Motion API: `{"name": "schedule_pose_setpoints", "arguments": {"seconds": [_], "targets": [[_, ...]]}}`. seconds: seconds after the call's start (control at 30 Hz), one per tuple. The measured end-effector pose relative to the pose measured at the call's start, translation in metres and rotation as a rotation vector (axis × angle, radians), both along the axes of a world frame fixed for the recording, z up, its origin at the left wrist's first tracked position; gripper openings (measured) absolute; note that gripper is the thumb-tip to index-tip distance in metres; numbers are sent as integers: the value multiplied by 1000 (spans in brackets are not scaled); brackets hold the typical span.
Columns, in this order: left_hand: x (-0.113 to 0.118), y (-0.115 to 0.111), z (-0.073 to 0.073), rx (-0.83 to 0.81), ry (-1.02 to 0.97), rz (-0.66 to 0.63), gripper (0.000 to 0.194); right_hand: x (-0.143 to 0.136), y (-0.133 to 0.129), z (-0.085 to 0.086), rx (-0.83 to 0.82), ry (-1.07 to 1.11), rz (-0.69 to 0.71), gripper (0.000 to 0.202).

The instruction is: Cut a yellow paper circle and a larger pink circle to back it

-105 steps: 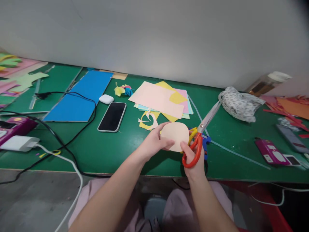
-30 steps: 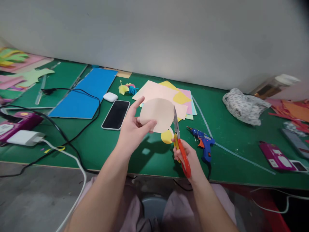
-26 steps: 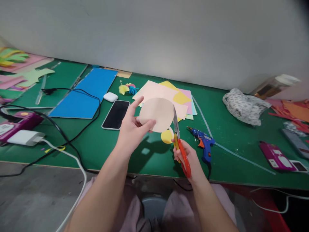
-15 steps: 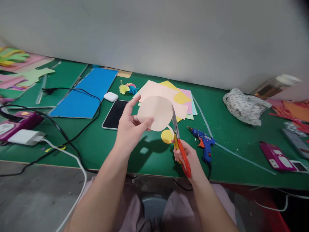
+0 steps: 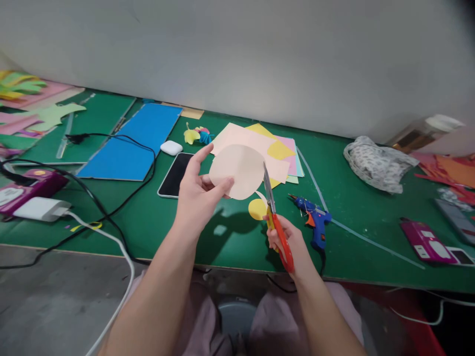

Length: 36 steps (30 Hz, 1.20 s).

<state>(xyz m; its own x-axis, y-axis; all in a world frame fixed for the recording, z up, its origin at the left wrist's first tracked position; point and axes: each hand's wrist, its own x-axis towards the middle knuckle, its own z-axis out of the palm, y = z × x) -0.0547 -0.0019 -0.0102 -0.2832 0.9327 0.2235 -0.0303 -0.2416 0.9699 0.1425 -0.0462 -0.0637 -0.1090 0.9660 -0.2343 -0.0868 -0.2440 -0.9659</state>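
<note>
My left hand (image 5: 202, 185) pinches a round piece of pale pink paper (image 5: 239, 170) between thumb and fingers, held up over the table. In my right hand (image 5: 285, 235) is a pair of scissors (image 5: 276, 222) with red and yellow handles, the blades pointing up along the paper's right edge. A thin curl of pale paper (image 5: 261, 196) shows beside the blades at the lower right of the round. Below it lies a yellow paper circle (image 5: 257, 209). Behind the hands, sheets of coloured paper (image 5: 232, 133) are stacked, with another yellow round (image 5: 280, 151) on top.
A blue glue gun (image 5: 313, 217) lies right of the scissors, near a clear glue stick (image 5: 374, 243). Left are a phone (image 5: 172, 180), a white earbud case (image 5: 171, 148), a blue board (image 5: 133, 141) and cables (image 5: 111, 222). A patterned cloth bundle (image 5: 378, 163) sits at right.
The round paper has shifted slightly left and up with my left hand, so its edge stands a little apart from the blades. My right hand and the scissors stay nearly where they were.
</note>
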Motion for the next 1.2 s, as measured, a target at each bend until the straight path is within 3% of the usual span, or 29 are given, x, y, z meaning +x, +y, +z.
{"name": "schedule_pose_setpoints", "arguments": {"seconds": [0.37,0.7,1.2], "targets": [[-3,0,-3,16,38,39,77,2,0,-5,-4,-2,22,50],[1,-3,-1,42,122,-8,73,4,1,-16,145,-33,44,72],[1,-5,-1,37,126,-44,72,6,0,-12,107,2,46,61]]}}
